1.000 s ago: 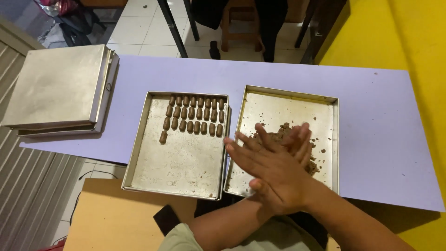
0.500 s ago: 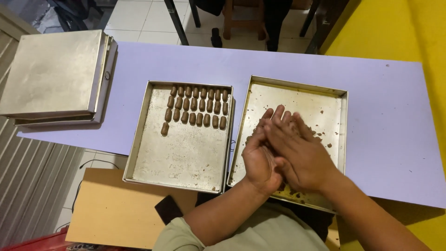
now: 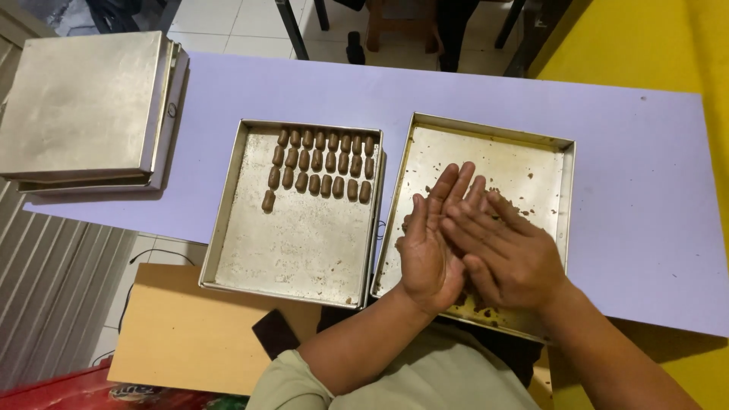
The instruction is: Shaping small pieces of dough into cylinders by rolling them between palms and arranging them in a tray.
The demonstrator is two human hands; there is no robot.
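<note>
Lilac table (image 3: 630, 167) runs across the room, yellow wall to one side, tiled floor beyond. On it, far left, a stack of upturned square metal trays (image 3: 83, 106). Centre: an open metal tray (image 3: 296, 250) with small brown dough logs (image 3: 323, 163) in three neat rows at its far end, one stray log starting a fourth. Just beside it, touching edge to edge, a second tray (image 3: 493, 148) scattered with brown crumbs (image 3: 524, 205).

Over that second tray, the left hand (image 3: 427, 247) and right hand (image 3: 505, 254) press palm to palm, fingers flat and together, right laid across left. Whatever sits between them is hidden; I cannot tell if a piece of dough is there.

Risks, as I judge them: the near edges of both trays overhang the table, so a downward push could tip one. Uneven pressure could leave a log fatter or shorter than its neighbours. Crumbs stuck to the palms may carry over to the clean tray.

No packages, labels or signs visible; only a red object (image 3: 68, 391), bottom left, too cropped to identify.
</note>
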